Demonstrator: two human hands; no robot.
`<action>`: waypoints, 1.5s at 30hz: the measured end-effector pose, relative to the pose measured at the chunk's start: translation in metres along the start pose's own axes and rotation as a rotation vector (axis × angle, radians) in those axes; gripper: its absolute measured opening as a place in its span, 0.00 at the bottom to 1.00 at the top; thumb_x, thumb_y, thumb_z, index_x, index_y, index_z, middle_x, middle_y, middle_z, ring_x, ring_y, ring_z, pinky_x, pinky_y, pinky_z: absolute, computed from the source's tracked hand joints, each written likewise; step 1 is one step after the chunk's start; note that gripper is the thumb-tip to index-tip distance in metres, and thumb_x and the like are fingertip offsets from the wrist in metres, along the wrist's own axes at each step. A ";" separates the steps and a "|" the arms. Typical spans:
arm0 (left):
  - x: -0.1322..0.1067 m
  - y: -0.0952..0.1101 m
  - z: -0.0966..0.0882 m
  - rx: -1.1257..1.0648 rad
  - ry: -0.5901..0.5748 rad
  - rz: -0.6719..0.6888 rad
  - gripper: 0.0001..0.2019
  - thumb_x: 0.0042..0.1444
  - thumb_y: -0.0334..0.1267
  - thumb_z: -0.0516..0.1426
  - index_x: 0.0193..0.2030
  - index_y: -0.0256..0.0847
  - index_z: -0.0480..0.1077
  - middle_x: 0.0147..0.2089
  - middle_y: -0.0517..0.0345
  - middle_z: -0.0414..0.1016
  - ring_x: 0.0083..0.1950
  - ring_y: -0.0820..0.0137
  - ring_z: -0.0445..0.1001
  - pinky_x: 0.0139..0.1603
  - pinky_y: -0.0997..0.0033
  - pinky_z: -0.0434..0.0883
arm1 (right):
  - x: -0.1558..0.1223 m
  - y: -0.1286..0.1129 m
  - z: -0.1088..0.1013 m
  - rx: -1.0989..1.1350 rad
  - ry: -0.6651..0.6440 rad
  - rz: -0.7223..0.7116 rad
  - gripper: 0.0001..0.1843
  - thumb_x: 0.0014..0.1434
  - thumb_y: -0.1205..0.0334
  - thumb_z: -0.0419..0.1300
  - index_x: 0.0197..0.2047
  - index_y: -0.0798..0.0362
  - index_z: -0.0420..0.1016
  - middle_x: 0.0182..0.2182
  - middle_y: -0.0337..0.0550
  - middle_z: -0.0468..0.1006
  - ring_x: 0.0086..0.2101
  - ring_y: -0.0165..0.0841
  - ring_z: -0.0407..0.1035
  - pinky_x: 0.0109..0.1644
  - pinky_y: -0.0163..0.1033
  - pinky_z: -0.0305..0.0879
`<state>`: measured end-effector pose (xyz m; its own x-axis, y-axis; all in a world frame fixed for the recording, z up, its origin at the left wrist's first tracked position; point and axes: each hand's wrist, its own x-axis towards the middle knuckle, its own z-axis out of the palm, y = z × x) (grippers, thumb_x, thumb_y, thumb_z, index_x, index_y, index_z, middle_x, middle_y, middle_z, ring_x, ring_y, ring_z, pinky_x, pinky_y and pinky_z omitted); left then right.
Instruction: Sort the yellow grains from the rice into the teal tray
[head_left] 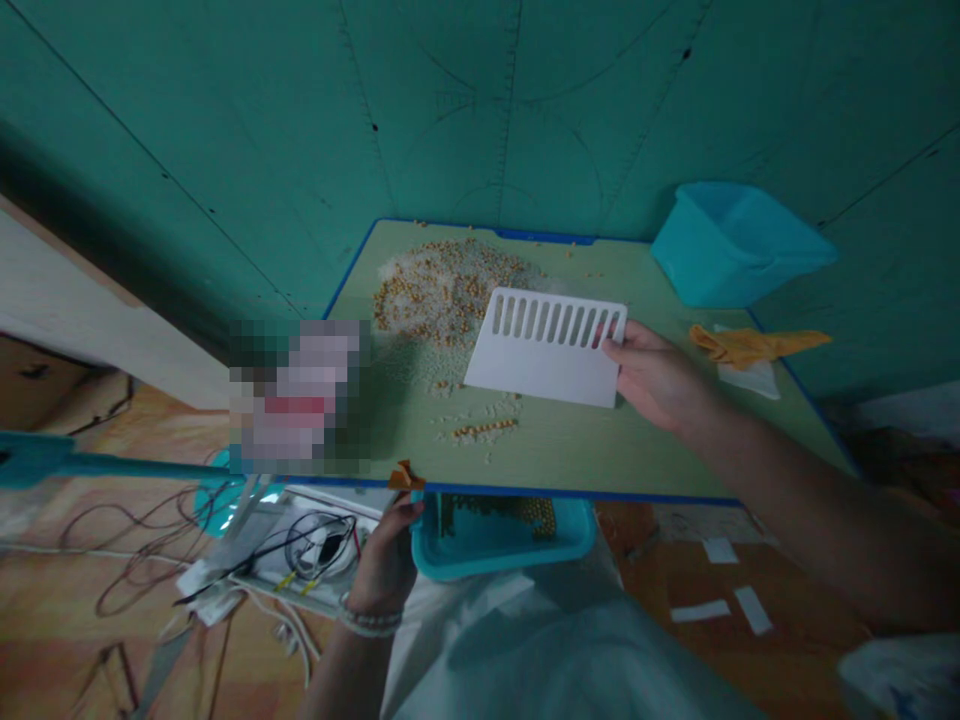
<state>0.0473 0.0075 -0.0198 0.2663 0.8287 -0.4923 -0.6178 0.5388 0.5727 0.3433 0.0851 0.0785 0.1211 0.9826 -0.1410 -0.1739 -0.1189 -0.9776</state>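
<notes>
My right hand [664, 378] grips the right side of a flat white slotted scraper [544, 372], tilted above the table. Left of the scraper spreads a pile of soybeans and white grains [442, 285], partly behind it. A short row of soybeans [484, 429] lies among scattered grains nearer the front edge. My left hand [386, 558] is closed on the left end of a teal tray [502, 567] below the table's front edge. Inside the tray are soybeans and smaller dark green beans.
The pale table [622, 455] has a blue edge and stands against a green wall. A teal bin [727, 250] is at the back right, near an orange cloth [739, 345]. A blurred-out item [300, 395] sits left. Cables [319, 545] lie below left.
</notes>
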 end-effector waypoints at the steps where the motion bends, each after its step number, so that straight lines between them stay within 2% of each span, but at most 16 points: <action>1: 0.000 0.000 0.000 0.001 0.006 0.002 0.11 0.40 0.32 0.61 0.34 0.40 0.77 0.31 0.56 0.82 0.40 0.56 0.78 0.41 0.63 0.74 | -0.001 0.001 0.001 0.006 -0.003 0.010 0.06 0.50 0.65 0.57 0.34 0.48 0.68 0.35 0.39 0.74 0.41 0.36 0.67 0.50 0.49 0.58; 11: 0.001 -0.002 0.000 -0.009 0.006 0.000 0.11 0.41 0.32 0.61 0.35 0.40 0.77 0.32 0.56 0.82 0.44 0.55 0.76 0.42 0.61 0.73 | -0.021 0.000 0.025 0.085 -0.053 0.123 0.08 0.51 0.68 0.56 0.36 0.50 0.69 0.34 0.39 0.76 0.39 0.35 0.70 0.50 0.47 0.59; 24: 0.000 0.000 0.003 0.007 -0.015 -0.024 0.08 0.40 0.32 0.62 0.31 0.38 0.78 0.31 0.55 0.82 0.43 0.54 0.77 0.42 0.62 0.74 | -0.029 0.000 0.030 0.102 -0.076 0.196 0.05 0.50 0.66 0.57 0.34 0.51 0.68 0.35 0.40 0.76 0.42 0.37 0.69 0.49 0.48 0.59; 33: 0.003 -0.005 0.001 0.008 -0.054 -0.043 0.11 0.43 0.33 0.61 0.36 0.41 0.78 0.30 0.57 0.82 0.41 0.57 0.78 0.42 0.63 0.73 | -0.042 0.004 0.029 0.083 -0.083 0.248 0.07 0.50 0.65 0.57 0.36 0.50 0.70 0.35 0.40 0.76 0.37 0.36 0.69 0.48 0.47 0.60; 39: 0.003 -0.007 0.003 0.053 -0.038 -0.056 0.07 0.42 0.34 0.61 0.31 0.38 0.78 0.28 0.56 0.82 0.39 0.57 0.78 0.40 0.63 0.74 | -0.051 0.001 0.034 0.087 -0.070 0.280 0.07 0.48 0.66 0.58 0.34 0.51 0.69 0.34 0.40 0.76 0.36 0.35 0.69 0.48 0.46 0.59; 45: 0.001 -0.006 0.008 0.061 -0.053 -0.111 0.09 0.42 0.35 0.61 0.32 0.37 0.78 0.30 0.53 0.82 0.40 0.54 0.78 0.40 0.60 0.74 | -0.058 0.001 0.038 0.085 -0.064 0.305 0.06 0.49 0.66 0.58 0.33 0.51 0.68 0.32 0.38 0.74 0.34 0.32 0.68 0.45 0.43 0.60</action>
<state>0.0570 0.0068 -0.0183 0.3702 0.7696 -0.5202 -0.5364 0.6343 0.5567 0.2990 0.0332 0.0919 -0.0103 0.9107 -0.4130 -0.2746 -0.3997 -0.8746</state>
